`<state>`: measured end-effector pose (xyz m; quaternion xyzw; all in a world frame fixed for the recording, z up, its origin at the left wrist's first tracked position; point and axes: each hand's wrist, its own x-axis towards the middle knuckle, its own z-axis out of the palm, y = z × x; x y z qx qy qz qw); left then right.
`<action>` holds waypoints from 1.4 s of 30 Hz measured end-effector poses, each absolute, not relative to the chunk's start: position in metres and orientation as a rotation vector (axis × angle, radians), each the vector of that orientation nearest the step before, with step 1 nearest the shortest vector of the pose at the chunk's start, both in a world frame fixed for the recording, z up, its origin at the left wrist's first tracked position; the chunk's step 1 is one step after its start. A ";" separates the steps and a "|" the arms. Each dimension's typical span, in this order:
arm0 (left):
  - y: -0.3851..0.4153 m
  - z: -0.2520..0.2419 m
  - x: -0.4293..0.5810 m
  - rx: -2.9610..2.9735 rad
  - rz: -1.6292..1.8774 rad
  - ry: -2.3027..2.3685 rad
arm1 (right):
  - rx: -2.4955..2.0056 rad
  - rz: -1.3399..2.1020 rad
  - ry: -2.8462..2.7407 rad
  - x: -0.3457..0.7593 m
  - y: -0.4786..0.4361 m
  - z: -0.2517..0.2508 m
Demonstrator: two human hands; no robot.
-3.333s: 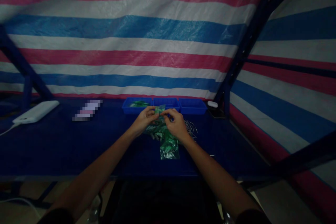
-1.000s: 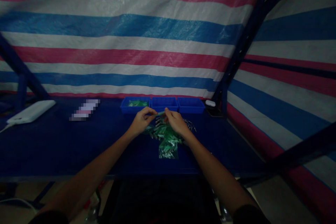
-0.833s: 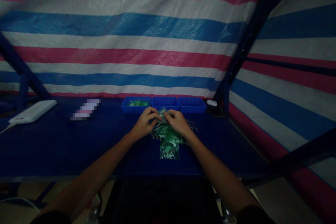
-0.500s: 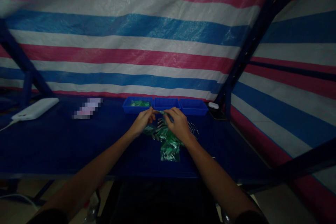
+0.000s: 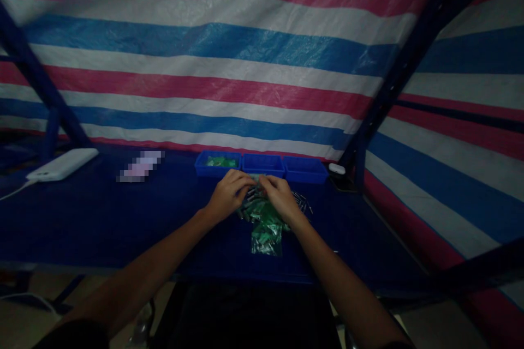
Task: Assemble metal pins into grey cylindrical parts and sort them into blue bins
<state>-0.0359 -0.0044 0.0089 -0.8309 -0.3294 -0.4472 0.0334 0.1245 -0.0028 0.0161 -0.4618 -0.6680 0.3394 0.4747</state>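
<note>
At frame centre, left hand [image 5: 230,193] and right hand [image 5: 280,196] are gripping a small clear packet [image 5: 258,176].
Left grip is spreading wider than before; handling is continuing.

Work table, dark blue, with loose stock.
Table [image 5: 123,223]: three blue trays [image 5: 305,172], in a row at back; green-filled clear packets [image 5: 266,237], heaped centre; metal pins [image 5: 303,203], scattered alongside; white cabled device [image 5: 63,164], left; pixelated flat item [image 5: 141,167]; small white case [image 5: 336,169], back right.
</note>
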 end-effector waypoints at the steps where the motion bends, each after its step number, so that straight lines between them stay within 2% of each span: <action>1: -0.005 0.009 -0.035 -2.575 -1.346 -0.989 | -1.123 0.833 -1.611 0.124 -0.002 0.015; 7: -0.002 0.009 -0.038 -2.907 -1.088 -1.153 | -1.171 0.417 -1.550 0.122 -0.003 0.011; 10: 0.008 0.008 -0.048 -2.892 -0.990 -1.323 | -1.132 0.240 -1.534 0.121 -0.008 0.023; 17: 0.032 0.001 -0.085 -2.608 -1.211 -1.765 | -1.005 -0.043 -1.622 0.090 0.011 0.069; 21: 0.030 -0.004 -0.097 -2.884 -0.851 -1.765 | -1.145 -0.184 -1.993 0.069 0.028 0.059; 24: 0.026 -0.004 -0.097 -2.944 -0.538 -1.692 | -1.268 -0.149 -2.215 0.075 0.027 0.039; 27: 0.025 -0.002 -0.095 -2.950 -0.427 -1.689 | -1.290 -0.042 -2.183 0.102 0.021 0.030; 34: 0.011 -0.001 -0.056 -2.693 -0.615 -1.501 | -1.388 0.132 -1.853 0.154 0.026 0.036; 38: -0.005 -0.001 -0.027 -2.670 -0.696 -1.306 | -1.516 0.254 -2.096 0.158 0.033 0.019; 42: -0.008 -0.004 -0.024 -2.736 -0.681 -1.302 | -1.496 0.389 -2.329 0.157 0.035 0.005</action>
